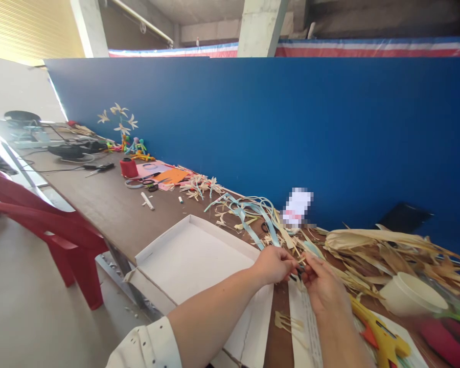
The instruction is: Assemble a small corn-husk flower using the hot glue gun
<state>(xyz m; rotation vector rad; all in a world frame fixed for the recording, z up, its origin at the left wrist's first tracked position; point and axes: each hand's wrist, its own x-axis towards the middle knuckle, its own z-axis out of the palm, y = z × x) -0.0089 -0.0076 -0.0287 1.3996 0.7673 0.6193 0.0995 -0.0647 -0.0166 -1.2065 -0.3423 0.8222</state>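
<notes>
My left hand (275, 264) and my right hand (322, 286) meet above the brown table (111, 204), fingertips pinched together on a small piece of dried husk strip (299, 267). Both hands are closed in a pinch. Just beyond them lies a tangle of pale blue and cream strips (249, 212). A heap of dried corn husks (383, 250) lies to the right of my right hand. A white shallow box lid (191, 255) lies under my left forearm.
A yellow and orange glue gun (383, 342) lies by my right wrist, a white cup (410, 294) behind it. Farther left are a red thread spool (129, 167), scissors (147, 183), orange paper (172, 176) and husk flowers (118, 120). A red plastic chair (57, 230) stands left. A blue board (291, 133) backs the table.
</notes>
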